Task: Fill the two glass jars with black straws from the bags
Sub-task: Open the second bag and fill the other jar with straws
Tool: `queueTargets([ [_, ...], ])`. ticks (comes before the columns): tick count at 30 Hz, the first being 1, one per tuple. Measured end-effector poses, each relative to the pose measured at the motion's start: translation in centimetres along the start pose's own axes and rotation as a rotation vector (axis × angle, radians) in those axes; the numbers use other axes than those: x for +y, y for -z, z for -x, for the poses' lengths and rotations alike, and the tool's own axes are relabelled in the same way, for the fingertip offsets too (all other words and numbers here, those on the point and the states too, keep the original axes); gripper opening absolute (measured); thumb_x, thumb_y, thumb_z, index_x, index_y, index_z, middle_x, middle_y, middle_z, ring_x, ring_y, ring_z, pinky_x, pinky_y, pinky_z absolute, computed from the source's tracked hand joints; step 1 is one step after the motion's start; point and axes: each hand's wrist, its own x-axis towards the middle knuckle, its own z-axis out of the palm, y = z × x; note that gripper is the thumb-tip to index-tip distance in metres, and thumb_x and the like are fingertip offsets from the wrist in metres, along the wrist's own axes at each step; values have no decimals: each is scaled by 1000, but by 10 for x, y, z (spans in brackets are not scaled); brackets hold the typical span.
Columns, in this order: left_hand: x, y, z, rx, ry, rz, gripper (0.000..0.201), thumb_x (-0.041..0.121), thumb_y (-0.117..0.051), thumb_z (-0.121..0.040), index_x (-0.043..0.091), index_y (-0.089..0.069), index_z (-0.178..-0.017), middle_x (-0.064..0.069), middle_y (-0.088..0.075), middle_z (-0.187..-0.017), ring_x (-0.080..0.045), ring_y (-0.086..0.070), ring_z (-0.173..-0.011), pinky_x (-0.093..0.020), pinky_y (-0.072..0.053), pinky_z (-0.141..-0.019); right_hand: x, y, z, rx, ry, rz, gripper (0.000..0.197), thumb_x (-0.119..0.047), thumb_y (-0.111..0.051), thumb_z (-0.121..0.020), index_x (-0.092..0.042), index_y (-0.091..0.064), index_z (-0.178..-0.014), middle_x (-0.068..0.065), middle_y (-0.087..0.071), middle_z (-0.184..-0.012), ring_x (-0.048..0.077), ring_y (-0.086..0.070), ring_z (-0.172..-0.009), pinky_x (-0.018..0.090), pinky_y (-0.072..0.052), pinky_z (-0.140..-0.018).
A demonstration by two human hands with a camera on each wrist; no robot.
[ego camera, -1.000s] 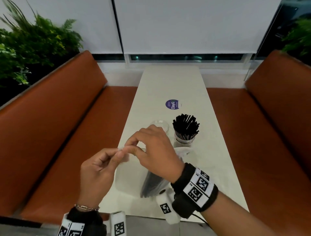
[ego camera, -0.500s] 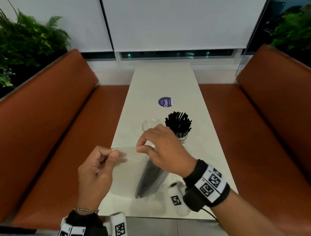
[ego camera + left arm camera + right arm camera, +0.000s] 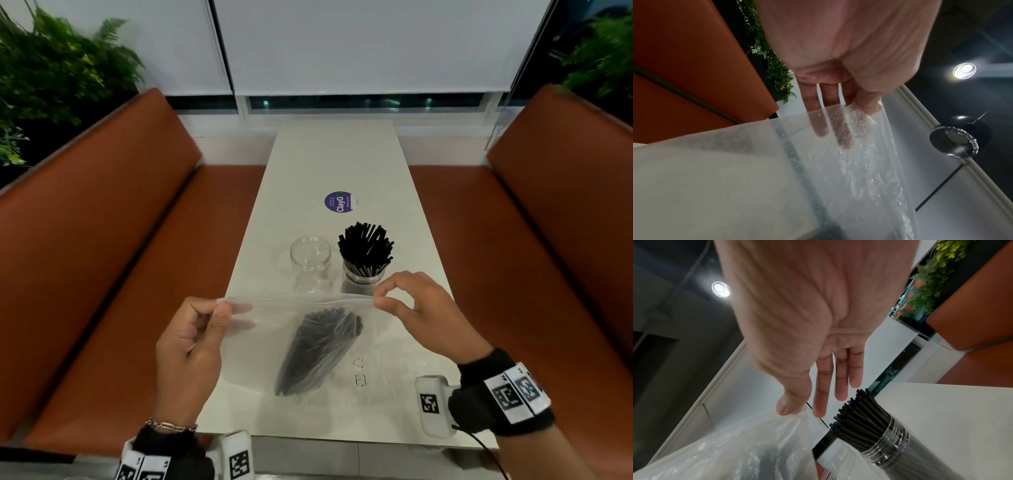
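I hold a clear plastic bag (image 3: pixel 308 342) stretched between my hands above the near end of the white table (image 3: pixel 335 164). A bundle of black straws (image 3: pixel 318 349) lies inside it. My left hand (image 3: pixel 219 308) pinches the bag's top left corner; my right hand (image 3: pixel 378 301) pinches the top right corner between thumb and forefinger. Behind the bag stand an empty glass jar (image 3: pixel 310 260) and, to its right, a glass jar full of black straws (image 3: pixel 364 253). The full jar (image 3: pixel 890 443) shows in the right wrist view, beside the bag (image 3: pixel 735 451). The left wrist view shows fingers (image 3: pixel 840 133) behind the bag film (image 3: pixel 838 170).
Orange bench seats (image 3: pixel 102 257) flank the table on both sides. A round purple sticker (image 3: pixel 338 202) lies on the table beyond the jars. Plants (image 3: pixel 51 75) stand behind the left bench. White blinds cover the far window.
My hands have drawn apart, the right one moving right along the bag's top edge, so the bag is now stretched wide. The bag hangs lower and both jars show behind it.
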Motion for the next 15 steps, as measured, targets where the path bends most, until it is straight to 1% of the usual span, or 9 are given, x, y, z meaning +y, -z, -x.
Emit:
queueTargets([
  [2,-1,1,0,-9,-7,13,10,15,-64,-102,9,-70,-97,8,-83,-100,-5,-79,-85,-12,-58,-77,4,-1,3,-10,-53,-121,14,-45,-73,-93,-34,-70,-101,-21,-73,-112,-5,-58,-112,21,-43,-91],
  [3,-3,2,1,-33,2,38,10,17,-71,-99,7,-69,-101,7,-82,-103,-6,-79,-90,-13,-59,-79,5,-2,6,-35,-82,-217,26,-46,-78,-87,-33,-70,-108,-22,-72,-116,-8,-60,-114,19,-46,-97],
  [4,-8,4,1,-72,29,65,26,21,-83,-91,7,-68,-107,5,-81,-109,-9,-78,-99,-17,-61,-84,6,-6,8,-81,-108,-306,46,-46,-85,-79,-34,-68,-119,-26,-70,-123,-9,-61,-117,17,-46,-102],
  [6,-21,7,1,-221,137,67,68,32,-94,-61,18,-67,-122,5,-76,-126,-12,-72,-117,-32,-62,-93,9,-21,11,-216,-155,-432,90,-39,-99,-64,-40,-54,-142,-30,-61,-140,-9,-57,-129,20,-44,-112],
  [8,-31,1,5,-381,244,-74,101,48,-102,-32,32,-66,-125,18,-73,-127,-2,-68,-118,-29,-57,-95,10,-45,9,-332,-188,-522,117,-27,-106,-56,-41,-42,-153,-20,-58,-151,1,-53,-141,31,-40,-122],
  [10,-42,-15,10,-493,282,-239,107,64,-102,-21,42,-63,-118,36,-70,-118,8,-67,-109,-9,-54,-87,6,-68,6,-382,-186,-602,116,-19,-107,-55,-36,-44,-151,-12,-62,-150,8,-57,-141,41,-39,-125],
  [12,-51,-36,16,-576,336,-309,92,48,-108,-30,47,-58,-108,52,-64,-106,12,-66,-103,2,-49,-77,-4,-86,4,-379,-170,-678,104,-8,-104,-59,-29,-52,-147,-6,-67,-145,13,-61,-138,46,-44,-121],
  [13,-51,-47,20,-598,361,-299,86,36,-109,-36,46,-60,-106,49,-67,-101,9,-68,-101,1,-50,-74,-10,-94,4,-367,-163,-713,100,-3,-102,-62,-26,-54,-146,-2,-69,-144,16,-62,-137,49,-46,-120],
  [15,-53,-66,26,-583,391,-209,84,25,-110,-44,34,-65,-114,25,-79,-101,1,-75,-99,-5,-55,-72,-19,-107,4,-341,-151,-822,90,7,-97,-67,-17,-58,-144,9,-70,-141,27,-64,-135,55,-49,-116],
])
